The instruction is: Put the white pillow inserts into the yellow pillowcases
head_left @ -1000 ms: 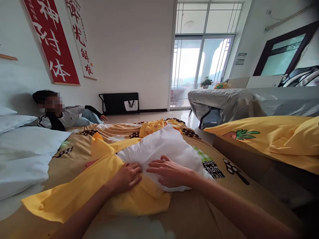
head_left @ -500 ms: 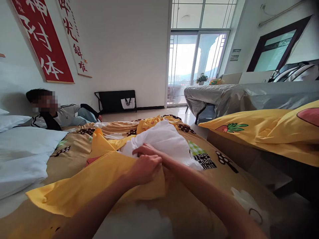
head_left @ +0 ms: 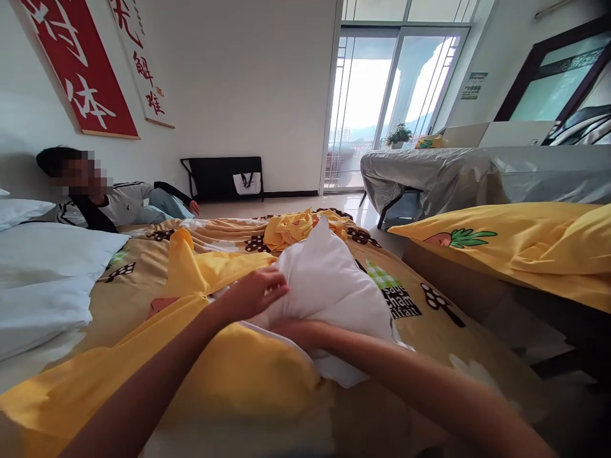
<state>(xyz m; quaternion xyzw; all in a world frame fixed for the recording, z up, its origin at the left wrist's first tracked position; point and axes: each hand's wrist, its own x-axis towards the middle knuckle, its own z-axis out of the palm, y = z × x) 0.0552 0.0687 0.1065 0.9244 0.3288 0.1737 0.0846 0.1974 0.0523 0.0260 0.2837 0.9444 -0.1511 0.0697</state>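
A white pillow (head_left: 329,280) lies on the bed, its near end partly inside a yellow pillowcase (head_left: 238,375). My left hand (head_left: 252,294) presses on the pillow's left side with its fingers curled on the fabric. My right hand (head_left: 298,332) is under the pillow's near edge, fingers mostly hidden by the pillow and the case. The pillow's far corner is raised and points up.
White pillows (head_left: 42,280) are stacked at the left. A person (head_left: 109,203) lies at the far left of the bed. A second yellow pillow (head_left: 520,245) sits on the right. A covered table (head_left: 477,175) and glass doors (head_left: 382,102) are behind.
The pillow went from lying flat to lifted at its far end. My hands moved from resting flat on it to gripping its near end, and the yellow case came nearer to me.
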